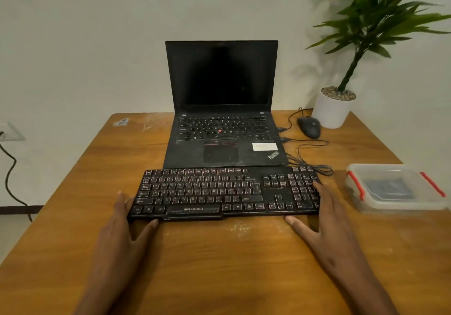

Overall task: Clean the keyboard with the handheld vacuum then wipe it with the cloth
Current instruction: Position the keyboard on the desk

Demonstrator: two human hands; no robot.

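Brown wooden table (73, 217) carries, at centre, the black dusty full-size keyboard (227, 192), lying flat just at 6 o'clock of an open black laptop (223, 129); a clear plastic lidded box with red clips (395, 187) sits at 3 o'clock of it, a black mouse (309, 126) at 1 o'clock. Left hand (127, 226) and right hand (322, 217) grip the keyboard's two ends, thumbs along the near edge, fingers over the sides. No vacuum or cloth is in view and the keys look grimy, so I judge both steps not begun.
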